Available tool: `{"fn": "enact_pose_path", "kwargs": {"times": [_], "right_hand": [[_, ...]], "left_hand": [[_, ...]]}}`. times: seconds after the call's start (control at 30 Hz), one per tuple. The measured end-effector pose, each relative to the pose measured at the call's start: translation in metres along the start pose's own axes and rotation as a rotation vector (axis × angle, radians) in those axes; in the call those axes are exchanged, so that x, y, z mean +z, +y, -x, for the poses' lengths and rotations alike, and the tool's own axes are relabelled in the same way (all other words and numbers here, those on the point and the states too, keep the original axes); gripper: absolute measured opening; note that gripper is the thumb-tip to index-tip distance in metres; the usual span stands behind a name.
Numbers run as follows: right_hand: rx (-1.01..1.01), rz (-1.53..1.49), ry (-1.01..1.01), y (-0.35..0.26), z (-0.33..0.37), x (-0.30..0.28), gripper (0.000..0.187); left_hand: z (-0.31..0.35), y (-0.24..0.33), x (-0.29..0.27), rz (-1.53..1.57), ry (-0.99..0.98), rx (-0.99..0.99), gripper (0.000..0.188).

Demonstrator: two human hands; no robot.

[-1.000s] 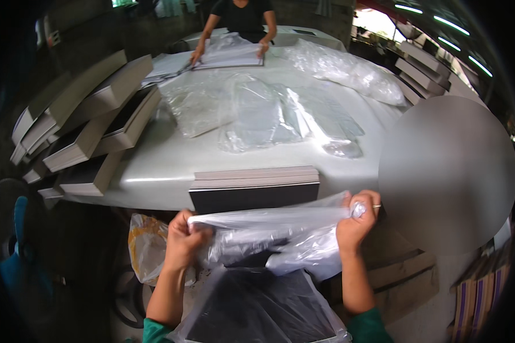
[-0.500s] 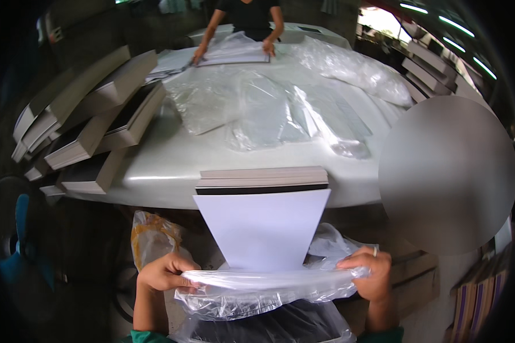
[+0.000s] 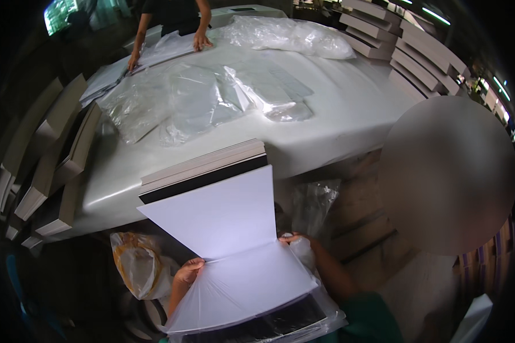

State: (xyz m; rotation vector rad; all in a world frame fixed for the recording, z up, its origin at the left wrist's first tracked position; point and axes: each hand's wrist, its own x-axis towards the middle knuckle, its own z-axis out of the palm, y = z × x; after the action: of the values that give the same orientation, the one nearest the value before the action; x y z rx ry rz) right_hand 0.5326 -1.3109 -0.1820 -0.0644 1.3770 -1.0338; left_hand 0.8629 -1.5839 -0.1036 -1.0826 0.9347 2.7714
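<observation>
A stack of pale boards with a black layer under it rests at the near edge of the white table. From its front a large white sheet slopes down toward me, its lower part inside a clear plastic bag. Through the bag's bottom a black panel shows. My left hand pinches the bag's mouth at the sheet's left edge. My right hand, fingers closed, grips bunched plastic at the right edge; part of it is hidden behind the film.
Flat clear bags and a bulky plastic bundle lie across the table. Thick board stacks stand at left, more stacks at far right. Another person's hand touches sheets opposite. A yellow-taped bag sits below left.
The gathered bag mouth has been drawn up over the white sheet and spread, so the sheet's lower part now lies inside. My hands have moved closer together. The view has turned right.
</observation>
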Motion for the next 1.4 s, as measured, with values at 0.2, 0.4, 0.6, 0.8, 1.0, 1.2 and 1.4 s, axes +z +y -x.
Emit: {"fn": "enact_pose_path", "kwargs": {"times": [0.2,0.4,0.6,0.8,1.0,1.2,1.4], "right_hand": [[-0.524,0.157,0.199,-0.046,0.041,0.005,0.009],[-1.611,0.092,1.163,-0.208,0.239,0.017,0.012],[-1.49,0.232,0.267,-0.24,0.269,0.155,0.02],[-0.955,-0.064,-0.486,-0.215,0.243,0.228,0.03],[-0.959,0.34,-0.468,-0.188,0.18,0.183,0.037],[-0.826,0.173,-0.218,-0.136,0.146,0.183,0.027],[-0.886,-0.148,-0.213,-0.121,0.139,0.19,0.022]], "left_hand": [[0.009,0.018,0.033,-0.153,-0.022,0.175,0.021],[0.091,0.147,0.101,-0.672,-0.302,0.337,0.026],[0.097,0.178,0.224,-1.502,-0.932,0.03,0.064],[0.08,0.084,0.253,-1.17,-0.594,0.773,0.054],[0.049,0.049,0.221,-1.151,-0.408,0.787,0.02],[0.066,0.072,0.213,-1.554,0.007,0.671,0.03],[0.062,0.064,0.214,-1.262,0.157,0.76,0.021]]}}
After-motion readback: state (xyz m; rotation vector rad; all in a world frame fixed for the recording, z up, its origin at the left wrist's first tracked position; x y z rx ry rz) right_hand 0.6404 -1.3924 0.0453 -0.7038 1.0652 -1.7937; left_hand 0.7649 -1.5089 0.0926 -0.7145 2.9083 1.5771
